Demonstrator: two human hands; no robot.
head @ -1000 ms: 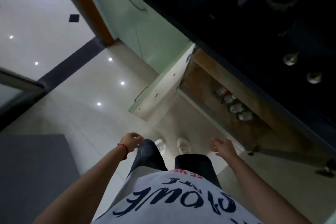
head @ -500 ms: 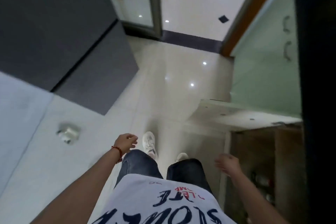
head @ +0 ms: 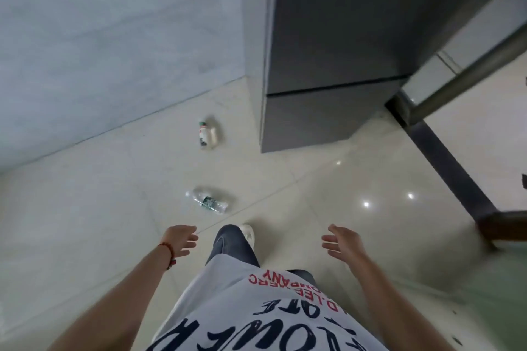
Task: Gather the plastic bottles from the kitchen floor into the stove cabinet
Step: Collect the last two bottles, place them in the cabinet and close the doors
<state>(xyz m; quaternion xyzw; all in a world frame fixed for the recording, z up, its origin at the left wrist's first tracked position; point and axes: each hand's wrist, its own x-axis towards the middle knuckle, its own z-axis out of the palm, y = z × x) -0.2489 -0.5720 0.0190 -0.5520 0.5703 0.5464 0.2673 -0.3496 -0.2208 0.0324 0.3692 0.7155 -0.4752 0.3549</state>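
Hands — left hand [head: 180, 240], right hand [head: 340, 242] — hang loose-fingered, empty, above 2 bottles [head: 207, 201] on floor [head: 85, 208].

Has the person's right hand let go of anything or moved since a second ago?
Yes. The right hand, empty throughout, has swung away from the open cabinet, now out of view, toward the dark appliance.

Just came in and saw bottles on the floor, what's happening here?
A person is walking across the kitchen floor with both hands empty: left hand and right hand hang open. Two plastic bottles lie ahead, a clear bottle close by the feet and a white bottle farther off near the grey cabinet.
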